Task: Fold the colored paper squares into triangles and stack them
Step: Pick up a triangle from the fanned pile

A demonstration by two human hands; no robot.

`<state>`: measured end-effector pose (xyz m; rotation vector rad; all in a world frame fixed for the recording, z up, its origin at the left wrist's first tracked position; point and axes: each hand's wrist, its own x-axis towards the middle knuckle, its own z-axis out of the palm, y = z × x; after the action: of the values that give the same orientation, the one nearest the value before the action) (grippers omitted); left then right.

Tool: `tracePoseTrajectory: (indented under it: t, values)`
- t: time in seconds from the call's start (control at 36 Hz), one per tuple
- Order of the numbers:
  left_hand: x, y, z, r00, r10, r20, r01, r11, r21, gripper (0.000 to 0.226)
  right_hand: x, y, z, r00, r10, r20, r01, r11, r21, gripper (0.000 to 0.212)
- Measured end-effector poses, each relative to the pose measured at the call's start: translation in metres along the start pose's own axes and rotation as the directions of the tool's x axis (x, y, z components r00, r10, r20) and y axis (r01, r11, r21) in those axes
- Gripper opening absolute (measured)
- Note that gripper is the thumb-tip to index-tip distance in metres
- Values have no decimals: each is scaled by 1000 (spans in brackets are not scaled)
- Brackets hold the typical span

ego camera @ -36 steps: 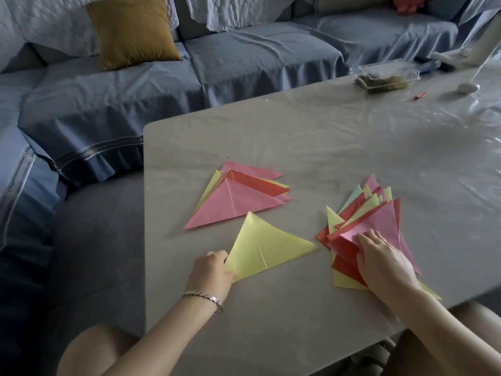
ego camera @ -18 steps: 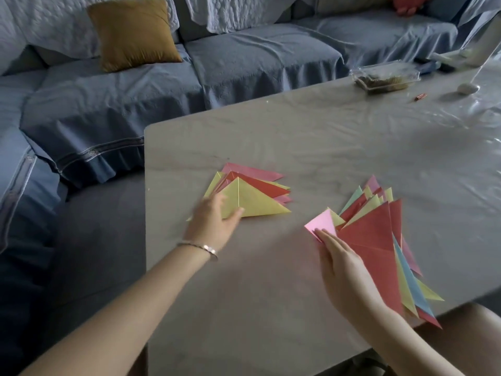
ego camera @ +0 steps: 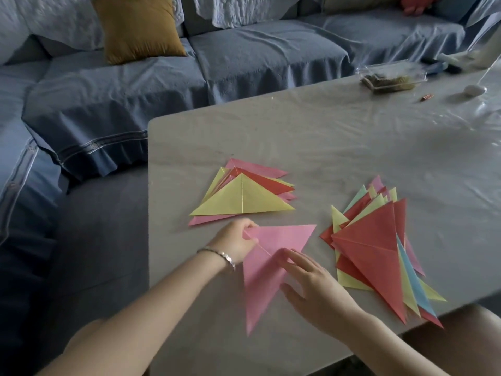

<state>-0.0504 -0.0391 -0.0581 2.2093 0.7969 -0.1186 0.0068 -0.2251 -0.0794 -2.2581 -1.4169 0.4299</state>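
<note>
I saw left hand point(ego camera: 235, 241) pinching a corner of the pink folded paper triangle point(ego camera: 282, 237) on the grey bench point(ego camera: 325, 137); right hand point(ego camera: 317, 289) rested flat, uncurled, on it

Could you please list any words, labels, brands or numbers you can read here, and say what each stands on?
None can be read. The pink paper triangle and both stacks of coloured paper triangles on the grey table are plain. The clear plastic box at the far edge is too small and blurred to show any label.
</note>
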Motion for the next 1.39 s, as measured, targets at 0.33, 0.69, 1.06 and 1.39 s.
tracePoseTrajectory:
  t: [0.33, 0.69, 1.06, 1.39]
  values:
    - [10, -8, 4, 831, 452, -324, -334, 871, 360, 50, 18, 16, 25, 989, -137, 53, 147, 948, -283, 46]
    - [-35, -61, 48, 910, 415, -27, -378, 854, 358, 57, 38, 24, 28, 983, -114, -145, 68, 954, -293, 45]
    - [-62, -88, 28, 927, 358, -112, -278, 856, 436, 43, 41, 64, -7, 977, 9, -212, -94, 915, -392, 26]
    - [-74, -107, 13, 888, 375, -265, -222, 856, 467, 59, 38, 59, -9, 977, 151, -153, -187, 946, -264, 30]
